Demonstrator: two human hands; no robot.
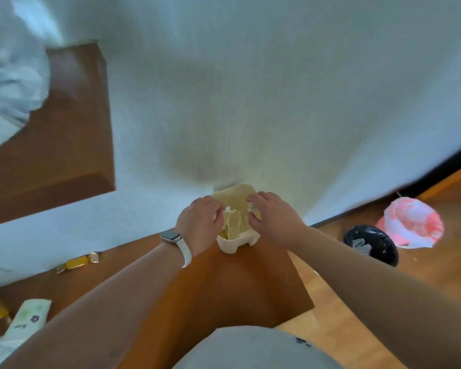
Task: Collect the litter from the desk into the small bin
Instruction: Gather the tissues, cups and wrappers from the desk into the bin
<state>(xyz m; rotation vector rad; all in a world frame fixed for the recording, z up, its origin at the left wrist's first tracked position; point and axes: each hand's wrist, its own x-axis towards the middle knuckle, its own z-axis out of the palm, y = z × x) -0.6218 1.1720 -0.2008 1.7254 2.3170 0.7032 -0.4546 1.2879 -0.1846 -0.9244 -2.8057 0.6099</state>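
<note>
While both hands sit over the small bin (237, 235) at the far corner of the brown desk (224, 283), it's hard to tell much about the grip from the head view. The left hand (201, 222) is on the bin's left side with its fingers (218, 211) curled in at the rim, and the right hand (273, 217) mirrors it on the right; both seem to pinch bits of white paper, but I can't tell for sure. Inside the bin there are pale yellowish scraps. Well left of the bin, a yellow candy wrapper (77, 263) lies on the desk by the wall. Right of the bin, down on the floor, there's a black-lined trash can (371, 243).
</note>
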